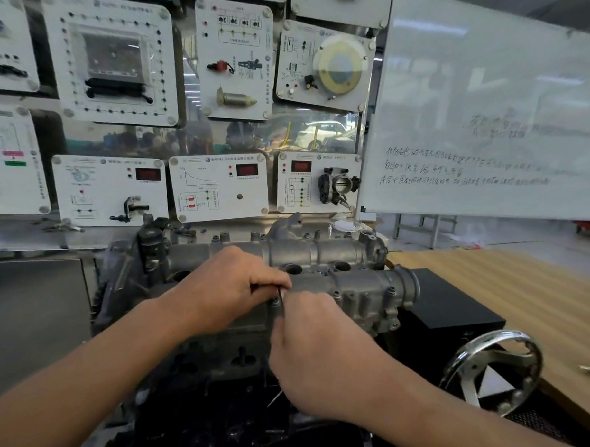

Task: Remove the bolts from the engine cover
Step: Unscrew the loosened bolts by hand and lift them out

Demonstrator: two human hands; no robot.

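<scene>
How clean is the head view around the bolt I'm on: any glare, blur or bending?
Head view: even light, sharp enough on the engine cover and the dark tool held by the left hand and right hand, its tip hidden by fingers; the whiteboard shows washed-out reflections; wide-angle bending bows the wall panels toward the edges.

Tool (281, 300) tip hidden behind hands (319, 349)

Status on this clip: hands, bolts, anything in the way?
Left hand grips L-shaped key by the arm; right hand pinches its shaft. Key tip on near-edge bolt of engine cover; other bolts still in. Nothing blocking.
</scene>
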